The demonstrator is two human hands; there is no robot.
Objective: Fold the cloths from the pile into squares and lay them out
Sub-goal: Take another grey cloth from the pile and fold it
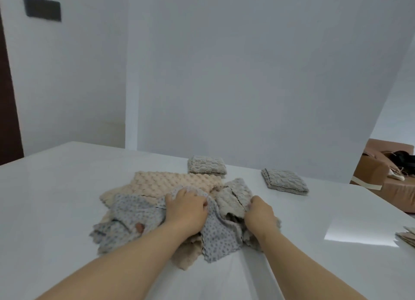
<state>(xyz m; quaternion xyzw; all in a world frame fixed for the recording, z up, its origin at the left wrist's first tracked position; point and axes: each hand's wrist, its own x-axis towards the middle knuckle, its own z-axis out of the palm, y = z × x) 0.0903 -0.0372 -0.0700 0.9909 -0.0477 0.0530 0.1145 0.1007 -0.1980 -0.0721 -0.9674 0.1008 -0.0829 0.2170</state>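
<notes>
A loose pile of cloths (pixel 157 187) lies in the middle of the white table (pixel 56 198): beige bubble-textured ones at the back, a grey dotted cloth (pixel 222 234) in front, a grey-beige one (pixel 235 196) at the right. My left hand (pixel 186 207) rests on top of the pile with its fingers curled into the grey dotted cloth. My right hand (pixel 260 212) pinches the edge of the grey-beige cloth. Two folded grey squares lie beyond the pile, one at the back (pixel 206 165), one to the right (pixel 284 181).
Folded beige cloth corners (pixel 407 237) show at the table's right edge. A brown sofa (pixel 388 178) with dark items stands past the table's right side. A white wall panel rises just behind the table's far edge.
</notes>
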